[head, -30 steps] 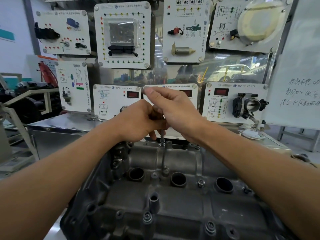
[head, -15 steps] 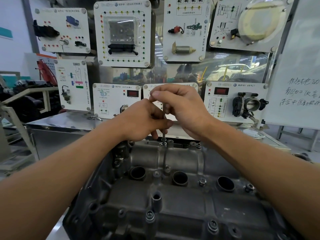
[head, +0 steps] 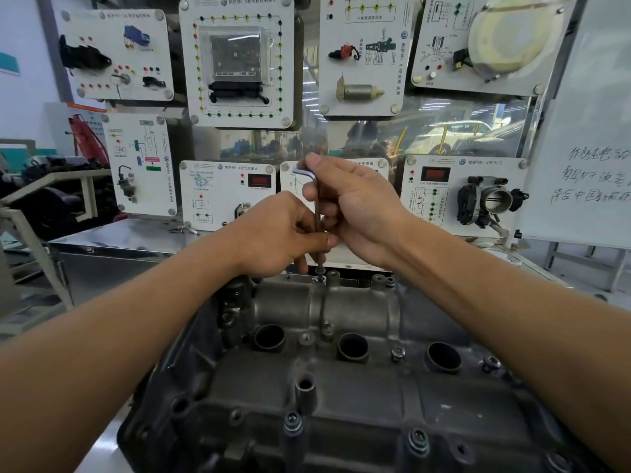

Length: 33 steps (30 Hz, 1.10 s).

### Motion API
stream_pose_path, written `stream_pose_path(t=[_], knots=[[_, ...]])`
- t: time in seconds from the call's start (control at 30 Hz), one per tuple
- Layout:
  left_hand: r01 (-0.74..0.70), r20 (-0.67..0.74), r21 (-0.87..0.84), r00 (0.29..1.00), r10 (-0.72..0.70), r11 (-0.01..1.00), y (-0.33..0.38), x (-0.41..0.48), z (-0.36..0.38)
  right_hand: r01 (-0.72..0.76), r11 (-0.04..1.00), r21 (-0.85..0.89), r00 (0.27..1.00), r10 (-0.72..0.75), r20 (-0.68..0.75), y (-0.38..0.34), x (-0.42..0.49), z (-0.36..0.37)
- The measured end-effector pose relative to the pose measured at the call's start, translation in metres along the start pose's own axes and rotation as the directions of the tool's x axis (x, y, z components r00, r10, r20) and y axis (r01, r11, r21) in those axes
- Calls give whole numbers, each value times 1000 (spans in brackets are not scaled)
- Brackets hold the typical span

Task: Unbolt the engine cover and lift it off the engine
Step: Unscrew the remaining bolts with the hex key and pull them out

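A dark grey cast engine cover [head: 341, 387] fills the lower middle of the view, with three round plug wells and several bolts along its edges. An L-shaped hex key [head: 317, 213] stands upright with its tip in a bolt [head: 320, 275] at the cover's far edge. My right hand [head: 355, 213] pinches the key's short bent arm at the top. My left hand [head: 280, 233] grips the long shaft lower down, just above the bolt. Part of the shaft is hidden by my fingers.
Behind the engine stands a board of white training panels [head: 235, 59] with electrical parts, and a throttle body [head: 491, 199] at right. A shiny metal bench top [head: 119, 237] runs behind the cover. A whiteboard [head: 587, 131] with handwriting stands at far right.
My right hand has turned at the top of the hex key, so its bent arm now shows between my fingertips. The view has tilted slightly, and both hands stay over the same far bolt.
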<state>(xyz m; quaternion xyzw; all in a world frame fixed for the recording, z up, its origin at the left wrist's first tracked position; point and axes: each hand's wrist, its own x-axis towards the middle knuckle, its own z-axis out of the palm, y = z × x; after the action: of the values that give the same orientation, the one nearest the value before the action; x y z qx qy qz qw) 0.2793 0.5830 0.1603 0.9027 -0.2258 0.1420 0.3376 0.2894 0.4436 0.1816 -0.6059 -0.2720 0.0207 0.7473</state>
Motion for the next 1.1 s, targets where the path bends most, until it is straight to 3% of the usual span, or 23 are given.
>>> stream_pose_path(t=[0.27,0.47,0.57,0.77,0.9,1.1], knots=[[-2,13,26,1000,2,1000,2,0,1,164,952,-259,984,-139,110,-4,-5,-1],[25,2,80,1000,-25,996,1,-1,-1,70,997,14,972,-72,224,-7,-3,-27],[37,5,49,999,-37,998,3,-1,0,84,996,29,976,-88,197,-8,0,-33],[-24,12,-63,1000,25,998,5,-7,-7,19,999,-28,1000,-20,-16,-6,3,-18],[-44,-21,-80,999,43,996,7,-5,-7,27,998,-50,1000,-27,-10,-5,2,-8],[-7,-64,-82,998,1,997,9,-5,-3,129,967,-218,990,-113,84,-6,-1,-7]])
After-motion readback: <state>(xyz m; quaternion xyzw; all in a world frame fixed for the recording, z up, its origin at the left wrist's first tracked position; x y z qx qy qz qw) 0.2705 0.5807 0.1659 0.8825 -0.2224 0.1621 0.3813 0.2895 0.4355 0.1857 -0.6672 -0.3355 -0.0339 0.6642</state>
